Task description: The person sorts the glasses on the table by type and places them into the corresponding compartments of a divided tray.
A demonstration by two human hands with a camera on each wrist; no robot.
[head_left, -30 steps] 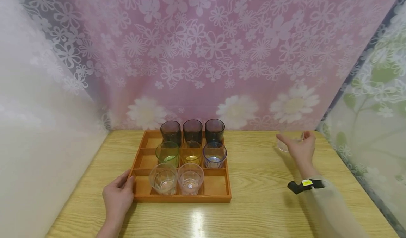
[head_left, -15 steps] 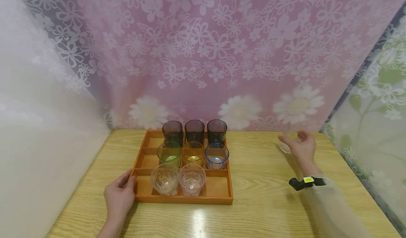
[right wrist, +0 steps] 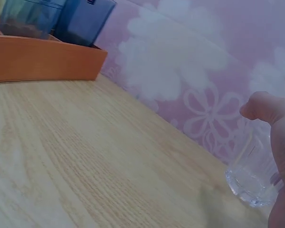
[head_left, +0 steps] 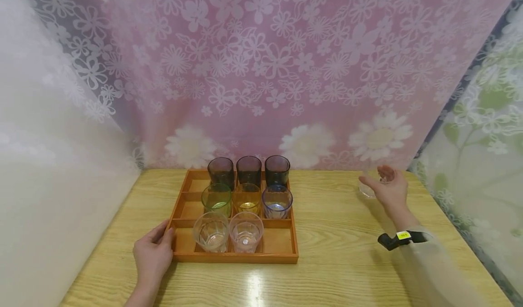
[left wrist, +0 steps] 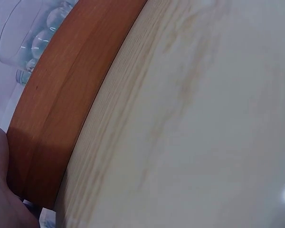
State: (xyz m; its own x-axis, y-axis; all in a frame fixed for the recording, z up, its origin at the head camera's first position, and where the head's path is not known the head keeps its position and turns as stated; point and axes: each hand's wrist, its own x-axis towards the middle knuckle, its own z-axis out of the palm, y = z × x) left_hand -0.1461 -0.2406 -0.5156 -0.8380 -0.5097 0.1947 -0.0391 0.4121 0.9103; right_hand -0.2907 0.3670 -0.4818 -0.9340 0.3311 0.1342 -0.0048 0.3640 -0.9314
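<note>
In the head view my left hand (head_left: 153, 252) grips the near left corner of a brown wooden tray (head_left: 229, 256). The left wrist view has the tray's side wall (left wrist: 71, 99) running along the tabletop. Far to the right, my right hand (head_left: 390, 193) holds a clear glass (head_left: 366, 190), thumb in front and fingers round its far side. From the right wrist, the clear glass (right wrist: 251, 183) appears upright beside the thumb, its rim partly hidden. Two clear glasses (head_left: 210, 234) stand in the tray's front row, with a bare space at the right end of that row.
Behind them in the tray are a green glass (head_left: 216, 200), a yellow glass (head_left: 247, 200) and a blue glass (head_left: 278, 202). Three dark glasses (head_left: 249, 173) fill the back row. A floral curtain (head_left: 261, 71) hangs along the table's (head_left: 327, 243) back edge.
My right wrist has shifted slightly to the right and its fingers have moved closer round the clear glass. The left hand and tray stay in place; the head view has swayed a little.
</note>
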